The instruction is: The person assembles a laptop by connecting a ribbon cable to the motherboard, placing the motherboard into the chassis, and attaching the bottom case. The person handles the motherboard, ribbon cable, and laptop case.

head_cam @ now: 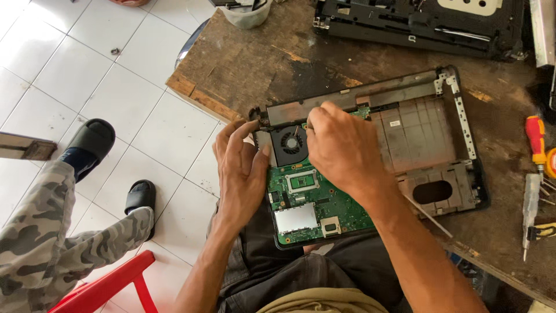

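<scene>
An opened laptop base [423,145], its black shell stripped of keyboard and cover, lies at the near edge of a worn wooden workbench [260,64], its lower corner overhanging the person's lap. Inside it sits a green circuit board [324,203] with a bare square chip, a metal shield plate and, at the upper left, a round black cooling fan [289,143].

The right hand [341,150] rests over the board beside the fan, fingers curled down and pinched together at the upper edge of the board (what lies between the fingertips is hidden, so whether they grip anything cannot be told). The left hand [240,171] is at the shell's left corner, fingers spread apart and bearing against the edge near the fan, thumb laid along the board's side; it clamps nothing that shows.

Farther back on the bench lies another dismantled black laptop part [417,26] and a pale round container [248,14]. At the right edge are a red-and-yellow-handled screwdriver [536,142] and a clear-handled tool [530,203]. On the white tiled floor [116,98] to the left, another person's legs in camouflage trousers [52,243] and black sandals [92,139] show beside a red plastic stool [110,287]
</scene>
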